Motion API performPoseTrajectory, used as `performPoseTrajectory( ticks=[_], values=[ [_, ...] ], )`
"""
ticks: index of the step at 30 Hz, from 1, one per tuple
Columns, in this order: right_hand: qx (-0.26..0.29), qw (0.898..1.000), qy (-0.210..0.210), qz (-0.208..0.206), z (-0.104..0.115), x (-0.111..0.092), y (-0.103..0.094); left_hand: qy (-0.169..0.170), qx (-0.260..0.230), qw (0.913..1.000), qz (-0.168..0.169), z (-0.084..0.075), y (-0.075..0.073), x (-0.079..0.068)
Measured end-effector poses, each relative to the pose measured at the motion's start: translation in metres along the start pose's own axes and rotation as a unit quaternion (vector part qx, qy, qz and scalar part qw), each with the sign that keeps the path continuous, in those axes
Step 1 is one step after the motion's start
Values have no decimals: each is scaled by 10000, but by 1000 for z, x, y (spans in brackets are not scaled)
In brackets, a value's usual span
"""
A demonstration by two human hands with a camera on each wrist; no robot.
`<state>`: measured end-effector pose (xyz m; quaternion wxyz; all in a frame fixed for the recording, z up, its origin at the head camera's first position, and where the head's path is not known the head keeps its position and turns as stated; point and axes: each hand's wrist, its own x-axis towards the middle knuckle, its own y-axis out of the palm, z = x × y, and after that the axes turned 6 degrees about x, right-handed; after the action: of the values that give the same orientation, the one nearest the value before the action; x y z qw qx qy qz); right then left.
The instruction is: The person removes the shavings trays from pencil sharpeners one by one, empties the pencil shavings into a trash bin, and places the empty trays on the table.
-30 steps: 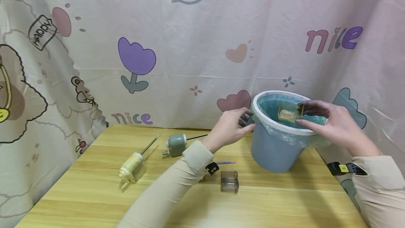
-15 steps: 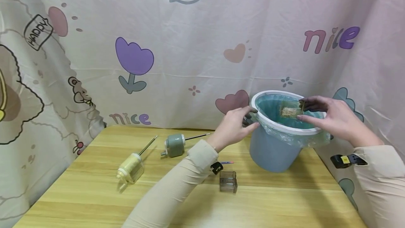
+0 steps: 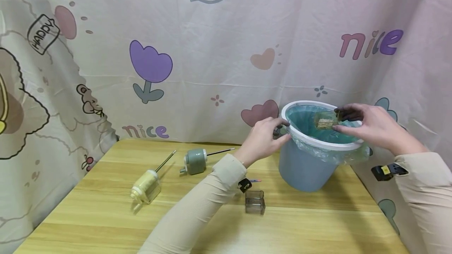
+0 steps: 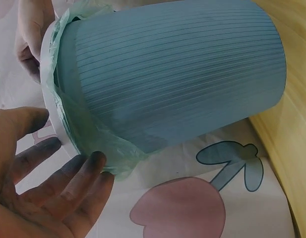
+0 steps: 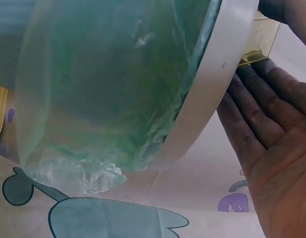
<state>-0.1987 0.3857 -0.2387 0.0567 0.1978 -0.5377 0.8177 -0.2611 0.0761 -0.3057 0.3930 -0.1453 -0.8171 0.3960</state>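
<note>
My right hand [image 3: 376, 126] pinches a see-through yellowish shavings box [image 3: 325, 121] between thumb and fingers, over the mouth of a blue-grey trash bin [image 3: 303, 167]. Pale pencil shavings lie inside the box. In the right wrist view, the bin's white rim [image 5: 212, 84] hides much of the box [image 5: 264, 37]. At the bin's left side, my left hand [image 3: 259, 140] has its fingers loosely spread by the rim; in the left wrist view, fingertips [image 4: 95, 161] are at the green bin liner [image 4: 113, 148]. Both hands have dark-smudged fingers.
On the wooden table [image 3: 300, 226] lie a yellow crank pencil sharpener [image 3: 146, 187] and a grey-green one [image 3: 195, 162], each with a pencil sticking out. A smoky clear box [image 3: 255, 202] sits near a partly hidden pencil [image 3: 255, 180]. A printed curtain [image 3: 212, 42] hangs behind.
My right hand has risen slightly with the shavings box and moved a little to the right. My left hand has shifted slightly right, closer against the bin's rim.
</note>
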Motion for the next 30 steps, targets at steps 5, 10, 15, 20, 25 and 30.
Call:
performPoseTrajectory(
  ticks=[5,10,15,20,25,30],
  values=[
    [-31,9999,-22,107,-1,3,-1,72,47,9996,-273,-1,2,3],
    [-118,9996,-134,197,-1,7,-3,5,39,9996,-283,-3,2,4],
    [-279,9989,-305,220,2,11,-3,-76,23,9995,-306,-4,3,6],
    [-372,9984,-324,276,6,14,-3,-122,31,9992,-373,-4,5,7],
    [-456,9974,-458,313,9,17,-3,-188,24,9990,-399,-5,5,8],
    [-566,9961,-611,292,12,20,-5,-139,50,9992,-372,-7,4,10]
  ],
)
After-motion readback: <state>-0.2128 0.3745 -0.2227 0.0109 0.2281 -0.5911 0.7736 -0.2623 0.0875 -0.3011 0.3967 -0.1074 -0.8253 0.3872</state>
